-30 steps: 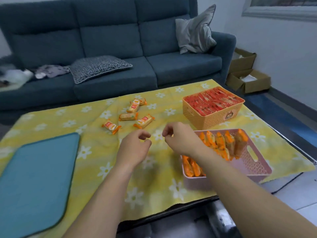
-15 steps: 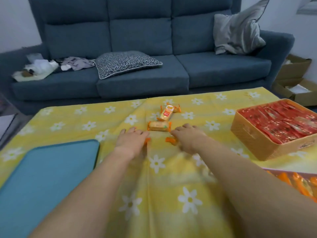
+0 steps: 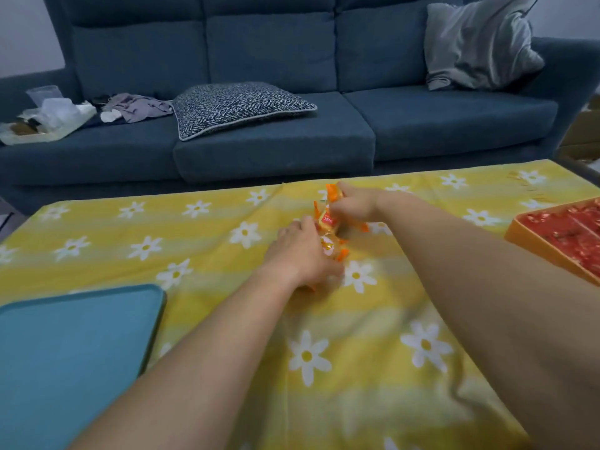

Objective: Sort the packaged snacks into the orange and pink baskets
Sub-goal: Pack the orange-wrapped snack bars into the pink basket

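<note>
I am at the gathering step: the last loose orange-wrapped snacks lie bunched on the yellow cloth near the middle of the table, and both my hands are on them. My left hand is closed down over the nearer packets, fingers curled around them, with orange wrapper ends poking out at its three o'clock side. My right hand, just beyond at one o'clock from the left, pinches the farther packets, one of them sticking up at its eleven o'clock. The blur keeps me from counting how many each hand has.

The orange basket sits at three o'clock from my hands, at the right edge of view, and it is packed with red packets. The pink basket is out of sight. The blue tray lies at eight o'clock, and the sofa runs along twelve o'clock behind the table.

I judge the sorting nearly done. Since the orange basket holds only red packets, these orange ones likely belong in the pink basket. Next I need to firm up both grips so nothing slips, lift together, and swing toward my right to find that basket.
</note>
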Demonstrator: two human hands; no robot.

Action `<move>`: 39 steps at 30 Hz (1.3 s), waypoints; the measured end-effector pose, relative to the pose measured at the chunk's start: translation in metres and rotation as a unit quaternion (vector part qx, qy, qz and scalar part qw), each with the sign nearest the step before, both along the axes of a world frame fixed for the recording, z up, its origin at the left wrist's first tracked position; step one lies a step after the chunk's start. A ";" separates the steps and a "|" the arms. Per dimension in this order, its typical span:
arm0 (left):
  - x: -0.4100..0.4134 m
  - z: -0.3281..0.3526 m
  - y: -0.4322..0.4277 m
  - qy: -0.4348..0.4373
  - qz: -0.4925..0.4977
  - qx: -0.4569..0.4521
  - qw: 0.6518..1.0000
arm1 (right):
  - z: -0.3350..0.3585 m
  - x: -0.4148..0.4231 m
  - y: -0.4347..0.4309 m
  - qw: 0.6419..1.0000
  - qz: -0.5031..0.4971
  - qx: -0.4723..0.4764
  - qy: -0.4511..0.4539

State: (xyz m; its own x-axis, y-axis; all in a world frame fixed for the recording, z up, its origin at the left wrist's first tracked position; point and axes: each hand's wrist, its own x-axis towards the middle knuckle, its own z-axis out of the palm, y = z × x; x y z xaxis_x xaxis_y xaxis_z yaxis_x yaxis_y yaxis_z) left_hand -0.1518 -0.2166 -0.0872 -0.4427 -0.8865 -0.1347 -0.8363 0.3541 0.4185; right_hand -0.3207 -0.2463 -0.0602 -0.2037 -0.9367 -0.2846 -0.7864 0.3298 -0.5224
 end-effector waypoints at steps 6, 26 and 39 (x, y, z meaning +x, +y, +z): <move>0.001 -0.012 -0.006 -0.028 0.030 -0.008 0.999 | -0.009 0.008 0.008 0.991 0.036 0.045 0.120; 0.012 0.065 0.138 0.203 0.004 0.036 0.978 | 0.065 0.033 0.188 0.895 -0.105 -0.126 -0.416; -0.105 0.112 0.354 0.217 -0.241 -0.007 0.946 | 0.119 -0.046 0.478 0.876 -0.293 -0.290 -0.251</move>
